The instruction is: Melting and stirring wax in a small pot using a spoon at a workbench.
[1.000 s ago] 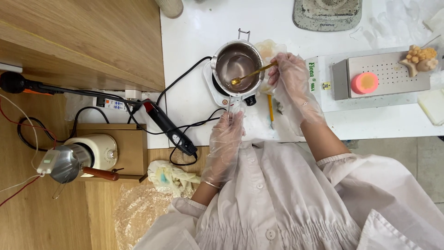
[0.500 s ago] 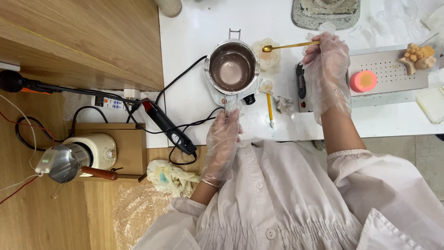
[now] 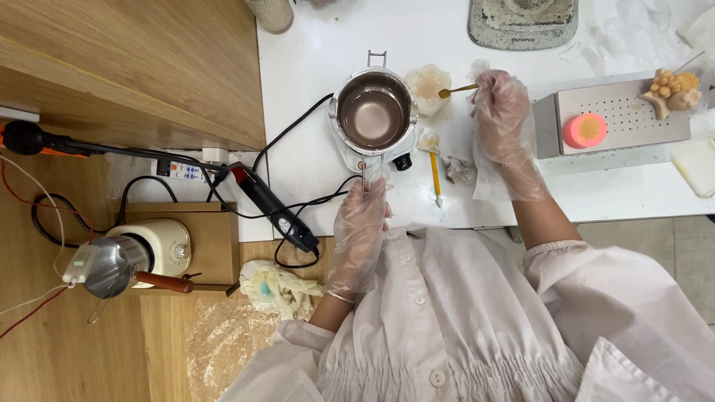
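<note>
Both hands wear thin clear plastic gloves. Her left hand [image 3: 360, 223] is closed round the handle of the small round steel melting pot [image 3: 373, 112], which sits on a white electric hot plate [image 3: 350, 156] and holds a smooth pinkish-brown liquid. Over at three o'clock from the pot, the right hand [image 3: 500, 112] pinches the stem of a slim gold-coloured metal spoon [image 3: 456, 91], whose bowl hangs over a small translucent cream-coloured mould [image 3: 427, 82] standing just beside the pot's rim.

Judging by this, the step in hand looks like spooning melted liquid from pot to mould; a steady spoon and a firmly held pot would matter most here.

At six o'clock from the mould lies a yellow pencil-like stick [image 3: 435, 173], with a crumpled grey wad [image 3: 459, 171] next to it. Farther toward three o'clock stands a perforated grey metal box [image 3: 633, 119] carrying a round pink-and-orange disc [image 3: 585, 129] and a knobbly tan figure [image 3: 670, 89]. A pale cream block [image 3: 696, 165] lies at the table's right edge. At twelve o'clock sits a grey scale-like tray [image 3: 521, 22] with small dark lettering on its front lip. Toward nine o'clock, a white power strip [image 3: 179, 171] bearing small coloured marks lies near a black rod-shaped tool [image 3: 272, 208].
</note>
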